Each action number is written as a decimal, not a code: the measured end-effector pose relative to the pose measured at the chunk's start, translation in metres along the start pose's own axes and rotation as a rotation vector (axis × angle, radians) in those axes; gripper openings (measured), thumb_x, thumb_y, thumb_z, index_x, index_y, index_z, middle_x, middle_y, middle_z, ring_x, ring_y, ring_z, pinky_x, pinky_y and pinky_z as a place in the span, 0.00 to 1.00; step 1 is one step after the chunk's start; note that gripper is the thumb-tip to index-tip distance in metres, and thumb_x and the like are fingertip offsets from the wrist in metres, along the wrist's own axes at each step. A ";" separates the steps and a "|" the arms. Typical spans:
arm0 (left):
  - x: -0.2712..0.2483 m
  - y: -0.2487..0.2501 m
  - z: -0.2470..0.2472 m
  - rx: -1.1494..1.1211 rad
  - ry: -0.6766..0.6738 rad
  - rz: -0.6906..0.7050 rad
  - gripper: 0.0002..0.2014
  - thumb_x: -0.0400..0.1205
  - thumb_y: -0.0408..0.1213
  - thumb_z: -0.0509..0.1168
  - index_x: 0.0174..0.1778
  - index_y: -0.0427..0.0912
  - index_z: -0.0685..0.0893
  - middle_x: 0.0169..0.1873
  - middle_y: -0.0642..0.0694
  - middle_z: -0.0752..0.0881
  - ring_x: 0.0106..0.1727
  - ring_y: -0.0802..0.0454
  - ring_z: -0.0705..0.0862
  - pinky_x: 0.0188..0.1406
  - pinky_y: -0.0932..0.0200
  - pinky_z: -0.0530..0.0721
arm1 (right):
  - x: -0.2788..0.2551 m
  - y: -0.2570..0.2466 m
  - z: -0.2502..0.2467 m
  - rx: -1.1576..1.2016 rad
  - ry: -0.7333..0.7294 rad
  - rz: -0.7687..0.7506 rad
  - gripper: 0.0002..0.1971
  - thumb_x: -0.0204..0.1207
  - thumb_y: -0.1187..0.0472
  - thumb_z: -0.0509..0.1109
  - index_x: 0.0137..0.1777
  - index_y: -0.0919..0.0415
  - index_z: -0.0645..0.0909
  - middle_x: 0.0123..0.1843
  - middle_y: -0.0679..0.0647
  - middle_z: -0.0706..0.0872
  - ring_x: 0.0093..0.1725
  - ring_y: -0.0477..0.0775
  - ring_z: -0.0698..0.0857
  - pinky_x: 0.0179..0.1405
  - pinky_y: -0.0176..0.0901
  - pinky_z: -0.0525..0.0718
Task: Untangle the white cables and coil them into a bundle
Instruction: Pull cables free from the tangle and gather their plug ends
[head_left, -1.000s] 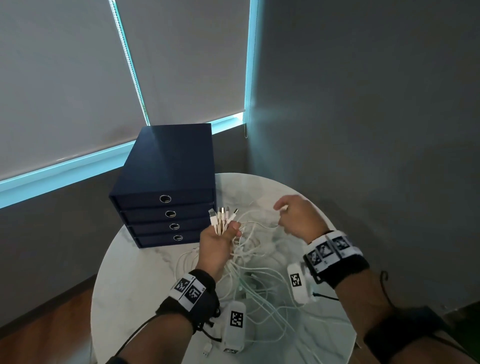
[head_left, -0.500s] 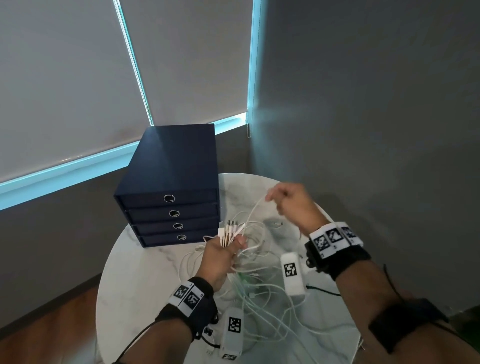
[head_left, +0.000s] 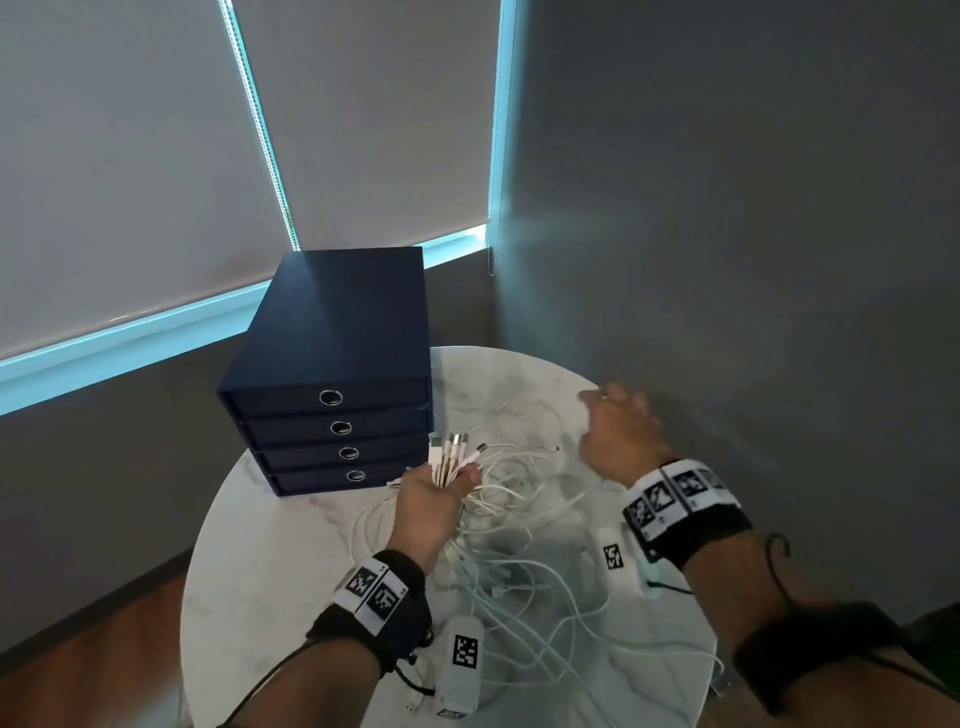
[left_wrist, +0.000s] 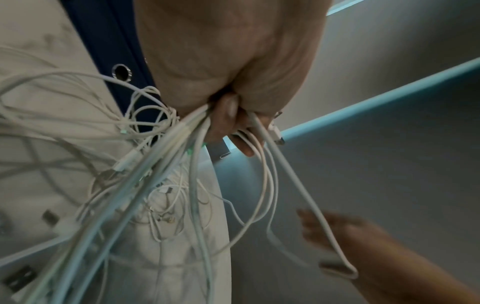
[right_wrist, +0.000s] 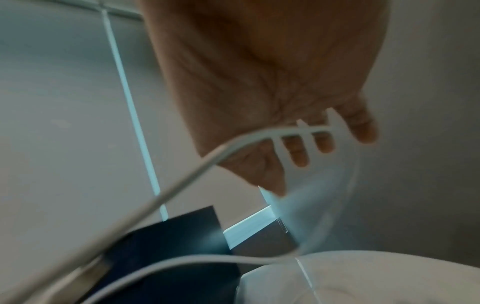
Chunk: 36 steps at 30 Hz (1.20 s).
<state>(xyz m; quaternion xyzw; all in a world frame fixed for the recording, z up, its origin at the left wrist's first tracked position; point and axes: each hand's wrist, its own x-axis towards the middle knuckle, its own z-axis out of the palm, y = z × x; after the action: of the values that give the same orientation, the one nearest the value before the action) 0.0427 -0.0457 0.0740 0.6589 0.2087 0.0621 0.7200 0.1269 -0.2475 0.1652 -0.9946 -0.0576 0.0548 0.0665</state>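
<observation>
Cables (head_left: 519, 525), white and knotted together, sprawl over the round marble table (head_left: 270, 561), their plug ends (head_left: 451, 451) gathered into a fan that rises from the left hand (head_left: 434, 501). That hand is clenched round the gathered ends, probably so the strands can be combed out from one fixed point. One cable (right_wrist: 182, 189) drapes in a loop across the right hand (right_wrist: 272, 82), whose fingers (right_wrist: 298, 152) are spread and relaxed, not gripping, likely to lift that strand free of the heap. Behind the tangle, a navy drawer box (head_left: 332, 364) stands on the table's far left.
</observation>
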 end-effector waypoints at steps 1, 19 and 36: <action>0.000 0.002 0.003 0.027 -0.014 0.021 0.10 0.79 0.35 0.76 0.41 0.30 0.88 0.18 0.53 0.77 0.18 0.57 0.70 0.22 0.61 0.69 | -0.005 -0.010 0.006 -0.034 -0.023 -0.136 0.25 0.76 0.57 0.66 0.75 0.52 0.73 0.78 0.54 0.69 0.77 0.62 0.66 0.73 0.60 0.73; -0.007 -0.012 0.000 0.077 -0.050 0.033 0.02 0.76 0.28 0.78 0.41 0.37 0.91 0.25 0.53 0.88 0.24 0.60 0.81 0.22 0.67 0.76 | -0.011 -0.027 0.033 0.446 -0.324 -0.359 0.09 0.75 0.65 0.71 0.38 0.49 0.85 0.38 0.44 0.87 0.40 0.43 0.85 0.45 0.36 0.83; 0.005 -0.026 -0.007 0.375 -0.013 0.091 0.02 0.76 0.33 0.77 0.40 0.43 0.91 0.34 0.48 0.92 0.38 0.49 0.89 0.41 0.52 0.86 | -0.001 -0.001 0.007 1.392 -0.091 0.015 0.10 0.79 0.69 0.67 0.36 0.60 0.79 0.21 0.49 0.67 0.20 0.45 0.64 0.18 0.33 0.60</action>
<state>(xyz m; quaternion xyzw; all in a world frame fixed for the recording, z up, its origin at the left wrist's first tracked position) 0.0398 -0.0408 0.0471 0.7907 0.1820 0.0502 0.5823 0.1253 -0.2459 0.1586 -0.7178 -0.0048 0.1208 0.6856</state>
